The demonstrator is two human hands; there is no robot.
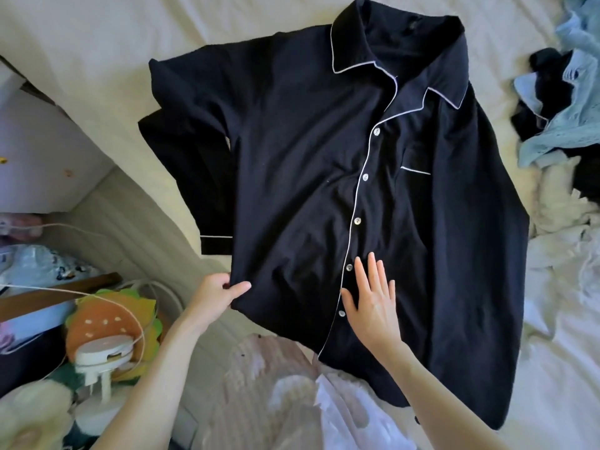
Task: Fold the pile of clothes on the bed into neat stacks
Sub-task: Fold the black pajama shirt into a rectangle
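Note:
A black button-up pyjama shirt (292, 157) with white piping lies front-up on the cream bed sheet (97, 37), collar at the far side. Its left sleeve is folded alongside the body, cuff near the bed's edge. My left hand (217, 295) pinches the shirt's lower left hem corner. Flat on the cloth, fingers straight, my right hand (373, 298) presses the shirt just right of the button placket near the hem. A pile of unfolded clothes (561, 102), light blue, black and white, sits at the right edge.
A pinkish striped garment and white cloth (292, 401) lie at the near edge of the bed. Left of the bed is a gap with a burger-shaped plush (107, 319), a small white fan (100, 355), cables and a pale cabinet (39, 157).

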